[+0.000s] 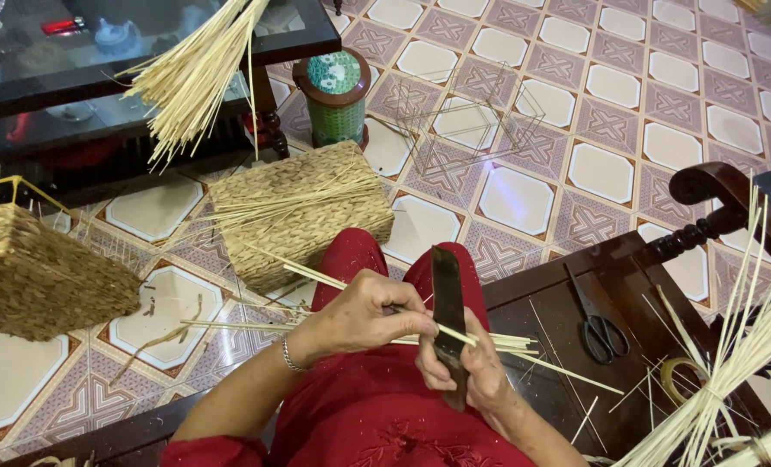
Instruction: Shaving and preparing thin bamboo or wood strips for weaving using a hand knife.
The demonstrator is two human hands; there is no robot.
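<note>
two hands work one reed [364,290] over your lap. your left hand [364,320] pinches the reed near the blade [447,311]; your right hand [472,367] is wrapped around the blade, held upright. keep the edge steady, draw the reed evenly, fingers behind the edge.

Blade [447,303]: dark, flat, long; upright, gripped low, above red lap.
Straw strips [489,342]: pale, thin, bundled; roughly level, crossing the blade, ends fanning right over dark wooden bench.
</note>
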